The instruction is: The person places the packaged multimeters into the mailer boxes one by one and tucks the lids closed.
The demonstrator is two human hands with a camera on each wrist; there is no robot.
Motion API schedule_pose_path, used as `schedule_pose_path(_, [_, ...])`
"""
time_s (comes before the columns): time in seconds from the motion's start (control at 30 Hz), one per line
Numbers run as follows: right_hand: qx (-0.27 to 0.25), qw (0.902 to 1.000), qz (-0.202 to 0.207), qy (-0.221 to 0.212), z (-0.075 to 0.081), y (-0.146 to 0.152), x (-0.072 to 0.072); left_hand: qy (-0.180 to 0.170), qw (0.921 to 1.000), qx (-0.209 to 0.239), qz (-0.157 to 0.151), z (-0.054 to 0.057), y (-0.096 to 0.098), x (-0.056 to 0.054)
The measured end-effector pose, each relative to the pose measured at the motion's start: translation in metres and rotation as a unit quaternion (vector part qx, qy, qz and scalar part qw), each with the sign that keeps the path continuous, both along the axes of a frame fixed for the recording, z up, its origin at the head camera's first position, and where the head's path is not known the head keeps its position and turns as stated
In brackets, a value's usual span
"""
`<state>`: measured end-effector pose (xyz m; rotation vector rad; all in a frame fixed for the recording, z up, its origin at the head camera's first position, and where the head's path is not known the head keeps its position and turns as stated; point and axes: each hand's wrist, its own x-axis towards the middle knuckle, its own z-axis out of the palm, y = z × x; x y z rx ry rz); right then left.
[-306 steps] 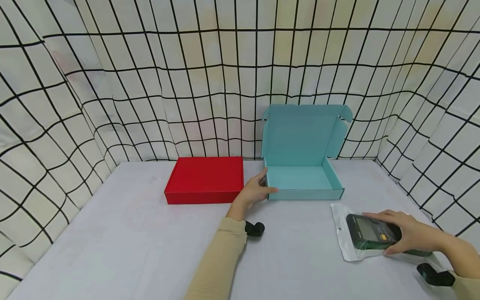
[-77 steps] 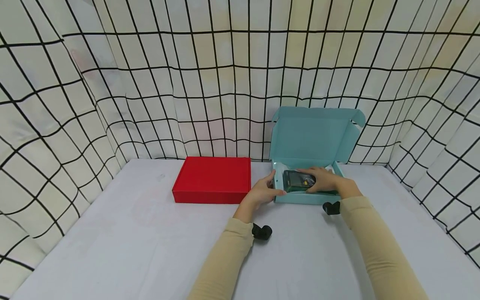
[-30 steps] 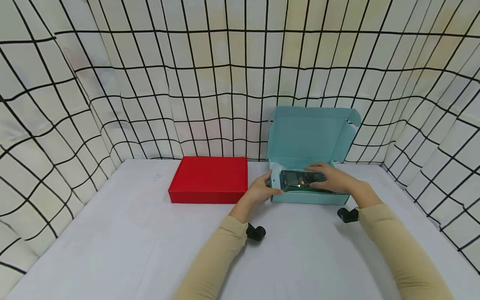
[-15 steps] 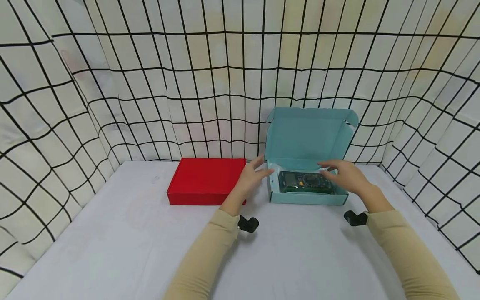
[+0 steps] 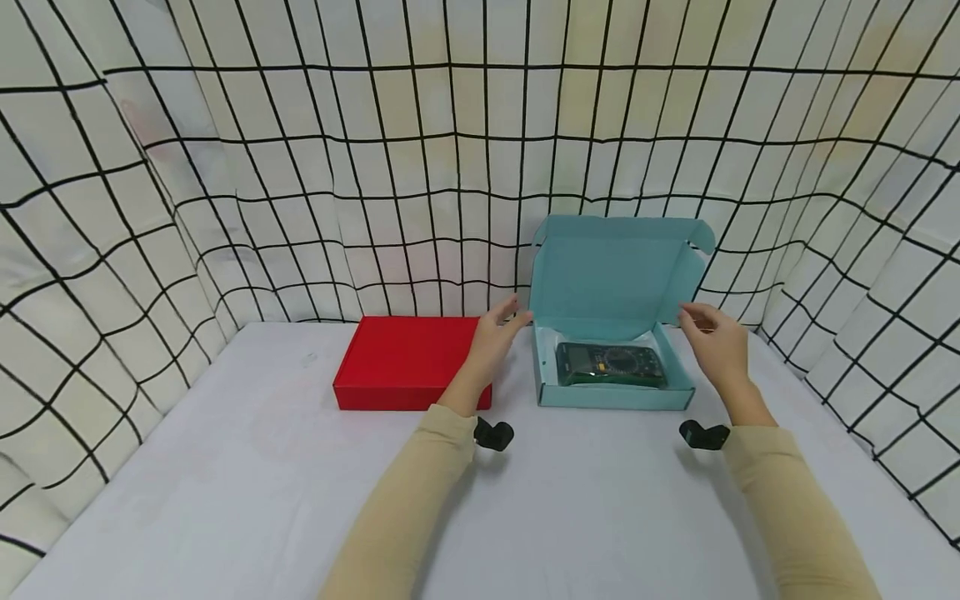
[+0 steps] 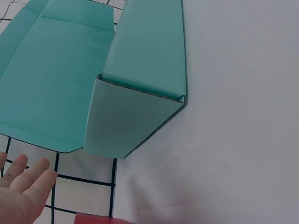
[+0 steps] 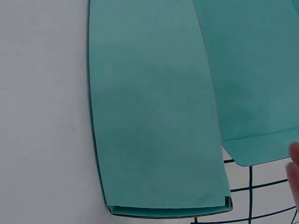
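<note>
A black and green digital multimeter (image 5: pixel 611 364) lies in a clear plastic bag inside the teal cardboard box (image 5: pixel 615 397). The box's lid (image 5: pixel 618 267) stands raised at the back. My left hand (image 5: pixel 487 346) hovers by the left side of the lid, holding nothing; its fingers look loosely extended in the left wrist view, just apart from the lid's edge. On the other side, my right hand (image 5: pixel 717 346) is near the lid's lower right edge with its fingers slightly bent. In the right wrist view only some fingertips (image 7: pixel 294 170) show, beside the lid flap.
A closed red box (image 5: pixel 408 358) sits left of the teal one, partly behind my left hand and forearm. The white table (image 5: pixel 585 500) is enclosed by a white wall with a black grid (image 5: pixel 360 167). Each wrist wears a small black camera (image 5: pixel 492 434).
My right hand laid the bagged multimeter into the teal box from the table's right, then let go and moved to the lid's right. My left hand left the box's left wall and rose.
</note>
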<state>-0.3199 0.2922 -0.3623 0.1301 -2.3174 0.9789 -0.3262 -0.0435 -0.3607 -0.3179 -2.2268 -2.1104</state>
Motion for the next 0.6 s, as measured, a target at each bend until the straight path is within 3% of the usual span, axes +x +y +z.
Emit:
schedule_pose_path(0.17, [-0.044,0.9953,-0.059,0.062,0.001,0.002,-0.009,0.010,0.9998,-0.002,0.017,0.005,0.007,-0.008])
schedule_pose_path(0.3, [-0.063,0.9928,-0.078,0.067,0.003,0.004,-0.013,0.010,0.9998,-0.002,0.018,0.009,0.013,-0.011])
schedule_pose_path(0.6, [-0.103,0.9913,-0.019,-0.080,0.013,0.001,-0.018,0.007,0.9999,-0.007,-0.014,0.018,0.019,-0.011])
